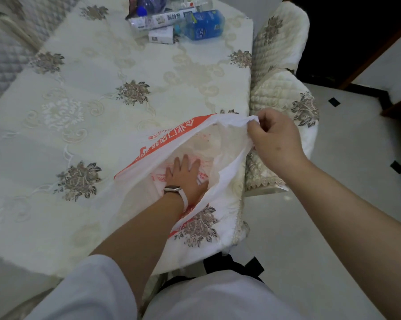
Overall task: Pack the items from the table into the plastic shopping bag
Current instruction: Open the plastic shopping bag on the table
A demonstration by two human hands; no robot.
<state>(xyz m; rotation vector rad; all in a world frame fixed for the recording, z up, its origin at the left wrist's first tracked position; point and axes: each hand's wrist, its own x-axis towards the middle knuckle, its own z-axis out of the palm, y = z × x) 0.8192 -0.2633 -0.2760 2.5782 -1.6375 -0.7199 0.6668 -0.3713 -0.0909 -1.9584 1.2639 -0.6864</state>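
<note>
Under and around the left hand (185,174): the bag (171,144), lying at the near right corner of the surface (84,125), mouth facing the person. Left hand is inside it, fingers spread flat, palm pressing the lower layer down. A watch (175,189) sits on that wrist.

Right hand (275,137) is up and to the right of the left, off the surface edge, fingers closed, pinching the upper rim of the bag and lifting it. Mouth is open as a result. Nothing visible inside but the left hand.

Items: well beyond both hands, at the far end of the surface, in a loose pile. A blue bottle (204,25) on its side, a long box (162,19) touching it, a small white box (161,35) just in front, another bottle (148,4) behind. More stuff in the pile, can't tell what.

Handling call:
- Bag is thin film, limp, slippery, no shape of its own. It likely collapses if the rim is let go, so keep one hand on the rim or a handle.
- Bottles look like the heavy ones, round, likely to roll. Grab around the body; load first, flat on the bottom.
- Boxes look light and stiff; corners could poke the film. Grab across the short sides, lay on top.

Judgement: step in hand is opening the bag; packing not started.
</note>
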